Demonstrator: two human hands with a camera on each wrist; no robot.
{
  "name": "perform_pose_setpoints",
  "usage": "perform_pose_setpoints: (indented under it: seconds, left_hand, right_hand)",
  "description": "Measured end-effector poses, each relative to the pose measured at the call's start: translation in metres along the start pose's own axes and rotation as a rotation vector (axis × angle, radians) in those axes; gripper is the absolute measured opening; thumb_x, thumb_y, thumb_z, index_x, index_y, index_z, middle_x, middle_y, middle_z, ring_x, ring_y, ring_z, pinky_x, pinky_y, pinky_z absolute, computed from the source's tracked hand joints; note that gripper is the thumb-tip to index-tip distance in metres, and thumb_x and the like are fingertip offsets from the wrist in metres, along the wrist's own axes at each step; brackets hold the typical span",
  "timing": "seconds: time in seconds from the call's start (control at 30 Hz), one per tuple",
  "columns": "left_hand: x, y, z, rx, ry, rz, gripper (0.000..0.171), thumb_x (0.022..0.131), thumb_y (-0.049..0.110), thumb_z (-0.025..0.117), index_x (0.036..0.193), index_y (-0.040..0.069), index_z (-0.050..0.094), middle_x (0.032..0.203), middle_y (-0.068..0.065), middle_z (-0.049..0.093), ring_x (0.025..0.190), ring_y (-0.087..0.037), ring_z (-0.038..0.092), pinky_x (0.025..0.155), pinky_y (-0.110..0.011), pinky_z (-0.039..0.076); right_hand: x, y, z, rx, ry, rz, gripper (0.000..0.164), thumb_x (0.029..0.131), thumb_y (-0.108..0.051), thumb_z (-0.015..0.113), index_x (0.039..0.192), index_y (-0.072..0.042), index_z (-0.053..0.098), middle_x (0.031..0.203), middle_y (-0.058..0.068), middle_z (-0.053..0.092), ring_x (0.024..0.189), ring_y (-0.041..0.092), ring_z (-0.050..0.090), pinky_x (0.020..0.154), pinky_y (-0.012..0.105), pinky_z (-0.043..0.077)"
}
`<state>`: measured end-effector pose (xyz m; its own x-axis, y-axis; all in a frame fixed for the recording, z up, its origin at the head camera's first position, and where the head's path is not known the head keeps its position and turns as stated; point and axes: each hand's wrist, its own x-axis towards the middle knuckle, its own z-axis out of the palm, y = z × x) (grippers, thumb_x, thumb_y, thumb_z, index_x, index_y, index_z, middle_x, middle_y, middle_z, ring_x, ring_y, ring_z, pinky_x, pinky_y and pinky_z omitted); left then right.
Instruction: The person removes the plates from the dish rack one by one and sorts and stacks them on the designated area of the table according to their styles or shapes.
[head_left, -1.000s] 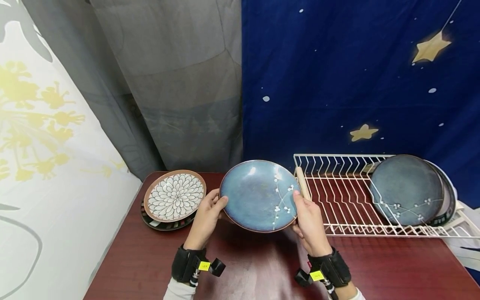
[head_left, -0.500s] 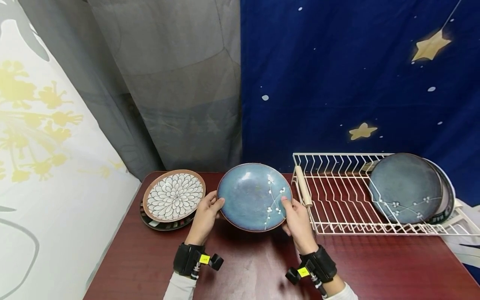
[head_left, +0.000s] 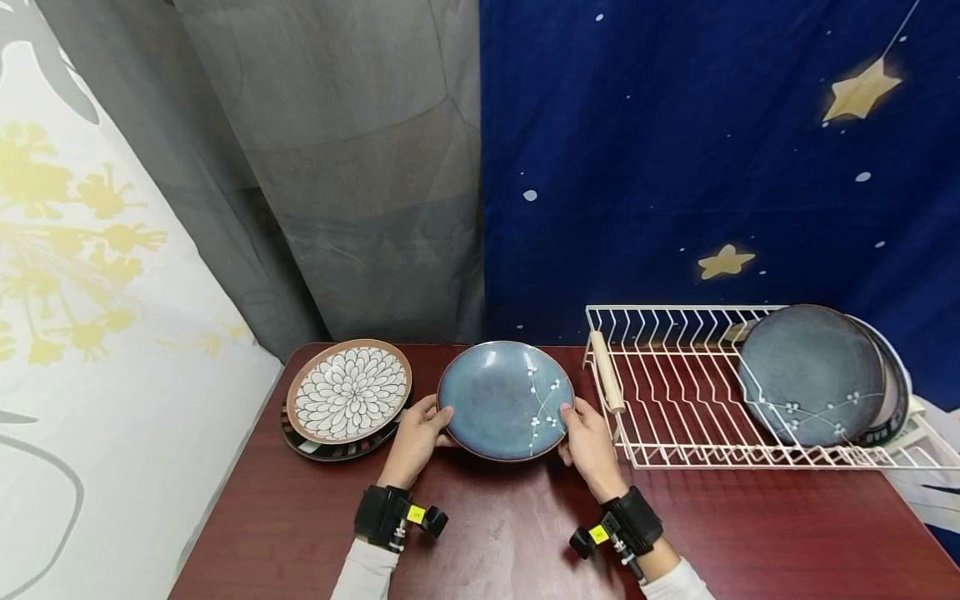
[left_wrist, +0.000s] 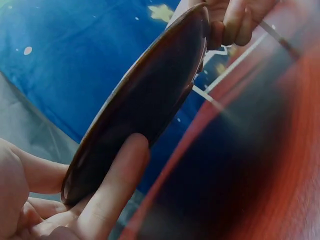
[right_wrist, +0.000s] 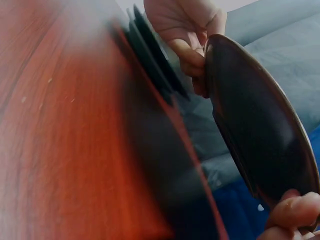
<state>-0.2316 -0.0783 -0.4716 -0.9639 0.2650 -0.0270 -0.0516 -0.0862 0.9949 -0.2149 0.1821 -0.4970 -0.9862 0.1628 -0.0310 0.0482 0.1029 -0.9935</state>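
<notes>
A blue plate (head_left: 495, 408) with white blossoms along its right side is held between both hands, raised off the table as both wrist views show. My left hand (head_left: 415, 437) pinches its left rim, thumb on top and fingers beneath. At the opposite rim my right hand (head_left: 590, 444) pinches it the same way. The dark underside (left_wrist: 145, 95) faces the table in the left wrist view, with one left finger pressed along it. Left of the hands, a brown-rimmed plate (head_left: 349, 392) with a white petal pattern lies on a darker plate (head_left: 341, 452).
A white wire dish rack (head_left: 675, 457) with a wooden handle (head_left: 607, 372) stands at the right. Another blue plate (head_left: 810, 375) leans at its right end, with more dishes behind. Curtains hang behind the reddish-brown table (head_left: 480, 533).
Both hands have brought the blue plate lower and slightly left, away from the rack's handle. The right hand has shifted left with it. The plates at left and in the rack stay put.
</notes>
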Motion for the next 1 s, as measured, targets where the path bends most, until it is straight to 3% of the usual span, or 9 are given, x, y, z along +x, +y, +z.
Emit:
perform_pose_setpoints:
  seconds: [0.17,0.3,0.57,0.87,1.0]
  left_hand:
    - [0.004,-0.012,-0.002,0.024,-0.014,-0.025,0.034,0.096,0.008,0.045,0.123,-0.013,0.042,0.083,-0.04,0.056,0.055,-0.042,0.061,0.056,-0.053,0.052]
    - [0.009,-0.029,-0.006,0.016,-0.006,-0.048,0.033,0.095,0.007,0.048,0.118,-0.015,0.041,0.066,-0.04,0.053,0.045,-0.036,0.06,0.047,-0.052,0.051]
    - [0.017,-0.054,-0.01,0.042,0.033,-0.048,0.038,0.094,0.011,0.051,0.123,-0.011,0.041,0.062,-0.02,0.061,0.044,-0.028,0.061,0.047,-0.046,0.052]
    - [0.011,-0.045,-0.007,0.015,0.019,-0.056,0.045,0.093,0.006,0.051,0.132,-0.011,0.035,0.073,-0.032,0.06,0.048,-0.032,0.062,0.05,-0.048,0.053]
    - [0.009,-0.041,-0.006,0.028,0.018,-0.05,0.047,0.093,0.005,0.05,0.134,-0.012,0.033,0.078,-0.037,0.058,0.049,-0.033,0.063,0.051,-0.048,0.053]
  right_hand:
    - [0.003,0.013,0.001,-0.078,-0.004,-0.044,0.027,0.1,-0.021,0.039,0.108,0.0,0.053,0.046,0.009,0.046,0.03,0.018,0.044,0.034,0.029,0.037]
    - [0.005,0.021,0.002,-0.127,0.005,-0.06,0.025,0.099,-0.021,0.04,0.106,-0.002,0.054,0.047,0.009,0.048,0.031,0.02,0.046,0.034,0.031,0.038]
    - [0.009,0.03,0.003,-0.057,-0.03,-0.019,0.038,0.099,-0.021,0.042,0.13,0.002,0.043,0.061,0.019,0.057,0.034,0.024,0.049,0.03,0.03,0.038]
    - [0.009,0.037,0.004,-0.077,-0.023,-0.028,0.038,0.098,-0.018,0.043,0.131,0.001,0.043,0.062,0.018,0.059,0.035,0.023,0.051,0.032,0.035,0.042]
    - [0.006,0.031,0.005,-0.044,-0.043,-0.025,0.038,0.098,-0.015,0.042,0.131,0.005,0.04,0.064,0.024,0.059,0.038,0.031,0.054,0.034,0.04,0.045]
